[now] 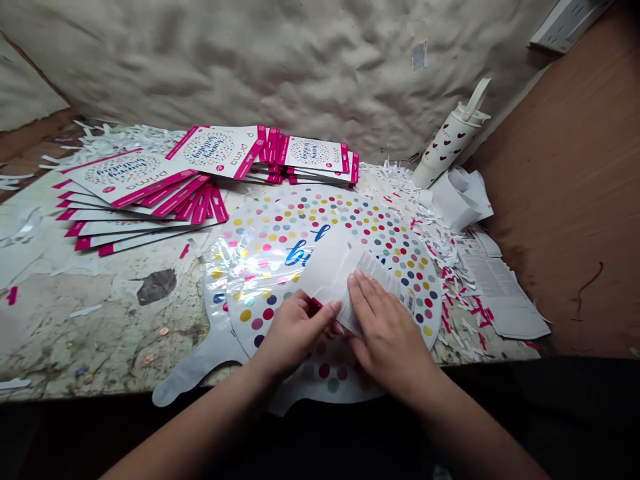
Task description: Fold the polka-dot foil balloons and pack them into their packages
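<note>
- Round foil balloon (pixel 410 280), printed with coloured dots, lies flat on the table (pixel 90 333), beneath both hands, giving them a smooth surface to work on.
- Left hand (pixel 293 333) is closed in a pinch on a white plastic sheet (pixel 330 267), near its pink-marked corner, holding that edge steady.
- Right hand (pixel 387 330) is not clenched; its fingers press flat, pinning the sheet against the balloon.
- Stacked printed packets (pixel 210 152) fan out beyond the balloon, within easy reach.
- Shredded paper strips (pixel 440 267) lie right of the balloon; a heart-print bottle (pixel 447 143) leans beyond them.
</note>
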{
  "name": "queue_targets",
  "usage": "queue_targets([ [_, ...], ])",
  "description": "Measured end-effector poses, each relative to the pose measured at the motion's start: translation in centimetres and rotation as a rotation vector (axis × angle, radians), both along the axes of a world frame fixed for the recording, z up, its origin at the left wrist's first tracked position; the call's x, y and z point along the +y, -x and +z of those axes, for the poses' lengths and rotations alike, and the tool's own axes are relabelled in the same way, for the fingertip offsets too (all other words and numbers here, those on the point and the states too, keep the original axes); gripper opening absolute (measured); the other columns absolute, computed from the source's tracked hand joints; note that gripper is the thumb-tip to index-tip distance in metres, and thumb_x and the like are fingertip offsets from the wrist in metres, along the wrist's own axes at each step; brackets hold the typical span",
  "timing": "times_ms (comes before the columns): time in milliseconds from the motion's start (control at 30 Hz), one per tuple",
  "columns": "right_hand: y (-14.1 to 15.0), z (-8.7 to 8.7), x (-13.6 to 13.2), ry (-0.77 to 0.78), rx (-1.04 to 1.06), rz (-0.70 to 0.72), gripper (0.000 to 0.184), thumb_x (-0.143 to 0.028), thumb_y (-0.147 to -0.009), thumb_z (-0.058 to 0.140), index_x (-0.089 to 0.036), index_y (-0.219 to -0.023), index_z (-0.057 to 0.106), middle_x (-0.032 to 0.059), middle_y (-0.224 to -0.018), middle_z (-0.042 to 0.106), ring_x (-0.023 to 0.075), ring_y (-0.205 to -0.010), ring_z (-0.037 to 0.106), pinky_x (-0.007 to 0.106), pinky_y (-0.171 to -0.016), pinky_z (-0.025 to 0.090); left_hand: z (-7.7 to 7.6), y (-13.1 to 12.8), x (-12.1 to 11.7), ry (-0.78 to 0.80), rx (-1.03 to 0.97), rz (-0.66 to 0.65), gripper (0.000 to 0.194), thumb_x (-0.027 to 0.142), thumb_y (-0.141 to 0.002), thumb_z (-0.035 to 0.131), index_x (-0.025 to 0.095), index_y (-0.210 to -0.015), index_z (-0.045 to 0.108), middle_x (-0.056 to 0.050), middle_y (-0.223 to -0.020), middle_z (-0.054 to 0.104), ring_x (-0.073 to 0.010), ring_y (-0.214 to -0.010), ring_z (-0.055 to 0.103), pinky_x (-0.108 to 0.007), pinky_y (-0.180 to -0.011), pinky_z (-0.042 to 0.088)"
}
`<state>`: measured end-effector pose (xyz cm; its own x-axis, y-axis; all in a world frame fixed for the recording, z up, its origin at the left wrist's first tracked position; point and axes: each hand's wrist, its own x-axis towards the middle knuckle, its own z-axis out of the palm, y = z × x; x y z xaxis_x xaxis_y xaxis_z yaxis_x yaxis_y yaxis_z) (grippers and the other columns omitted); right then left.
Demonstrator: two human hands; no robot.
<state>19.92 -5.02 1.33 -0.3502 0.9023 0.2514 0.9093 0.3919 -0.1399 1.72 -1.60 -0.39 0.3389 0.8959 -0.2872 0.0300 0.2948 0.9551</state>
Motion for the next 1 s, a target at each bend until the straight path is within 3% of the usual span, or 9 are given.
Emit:
queue_targets([
  [100,1.0,-0.3,1.1,-0.176,0.141,0.08,0.05,-0.004,-0.077,0.041,-0.009,-0.126,0.05,0.0163,-0.12,0.058,0.0256,-0.112,0.054,0.041,-0.092,0.047,0.5,2.1,0.6,-0.436,0.112,0.155,0.058,0.029,-0.073,0.07,0.022,-0.124,0.045,-0.008,-0.105,0.065,-0.0211,-0.096,0.062,-0.032,-0.077,0.053],
  [200,-0.6,-0.5,2.1,-0.266,0.319,0.29,0.038,-0.01,-0.082,0.046,-0.018,-0.116,0.058,0.0109,-0.112,0.063,0.0228,-0.106,0.057,0.041,-0.089,0.049,0.7,5.4,1.5,-1.01,0.346,0.27,0.071,0.02,-0.073,0.069,0.031,-0.134,0.034,-0.006,-0.129,0.052,-0.0237,-0.122,0.045,-0.043,-0.101,0.038],
  [267,-1.3,-1.1,1.8,-0.299,0.339,0.347,0.032,-0.016,-0.084,0.048,-0.018,-0.114,0.059,0.0124,-0.109,0.063,0.0239,-0.103,0.058,0.044,-0.087,0.049,0.2,7.0,1.4,-1.29,0.51,0.028,0.051,0.015,-0.08,0.06,0.03,-0.127,0.047,-0.004,-0.124,0.057,-0.0224,-0.118,0.049,-0.043,-0.103,0.036],
  [367,-1.2,-2.9,0.1,-0.29,0.228,0.445,0.029,-0.013,-0.085,0.046,-0.012,-0.11,0.06,0.0149,-0.105,0.065,0.0258,-0.106,0.057,0.044,-0.086,0.05,-1.2,7.8,-0.3,-1.458,0.702,-0.315,0.031,0.012,-0.085,0.048,0.02,-0.114,0.059,-0.007,-0.11,0.066,-0.0214,-0.106,0.058,-0.036,-0.093,0.046],
  [533,-0.6,-4.6,-2.7,-0.054,0.081,0.436,0.032,-0.016,-0.083,0.048,-0.007,-0.113,0.057,0.0173,-0.11,0.062,0.0284,-0.107,0.055,0.045,-0.086,0.049,-2.9,6.4,-3.0,-1.353,0.809,-0.432,0.024,0.018,-0.085,0.047,0.011,-0.101,0.062,-0.015,-0.112,0.063,-0.0289,-0.107,0.054,-0.043,-0.09,0.045],
  [700,-0.2,-3.2,-1.1,0.331,0.276,0.122,0.014,-0.023,-0.085,0.05,-0.018,-0.081,0.062,0.0053,-0.082,0.062,0.0167,-0.076,0.059,0.031,-0.067,0.052,-1.4,4.7,-1.4,-0.911,0.888,-0.419,0.02,0.031,-0.088,0.046,0.019,-0.079,0.06,-0.006,-0.088,0.064,-0.0218,-0.085,0.056,-0.036,-0.075,0.047],
  [800,0.0,-2.3,0.3,0.383,0.204,-0.048,0.009,-0.025,-0.084,0.053,-0.019,-0.085,0.06,0.005,-0.085,0.063,0.0176,-0.078,0.06,0.032,-0.068,0.052,-1.1,4.1,0.2,-0.732,1.063,-0.297,0.016,0.034,-0.083,0.053,0.018,-0.085,0.055,-0.007,-0.088,0.06,-0.0248,-0.086,0.055,-0.037,-0.071,0.046],
  [933,1.0,-1.9,0.1,0.32,-0.066,0.214,0.044,-0.02,-0.082,0.055,-0.021,-0.125,0.05,0.0123,-0.132,0.049,0.0291,-0.121,0.045,0.044,-0.093,0.045,-1.1,4.3,1.0,-0.659,0.973,-0.296,0.014,0.025,-0.081,0.052,0.02,-0.094,0.054,-0.006,-0.101,0.055,-0.0218,-0.086,0.057,-0.034,-0.072,0.046],
  [1000,1.7,-2.0,-0.4,0.342,-0.226,0.291,0.054,-0.015,-0.081,0.053,-0.019,-0.133,0.041,0.016,-0.14,0.04,0.033,-0.124,0.042,0.046,-0.09,0.047,-0.6,4.4,0.4,-0.673,0.864,-0.25,0.017,0.022,-0.082,0.047,0.02,-0.097,0.055,-0.005,-0.101,0.056,-0.0199,-0.087,0.057,-0.032,-0.074,0.045],
])
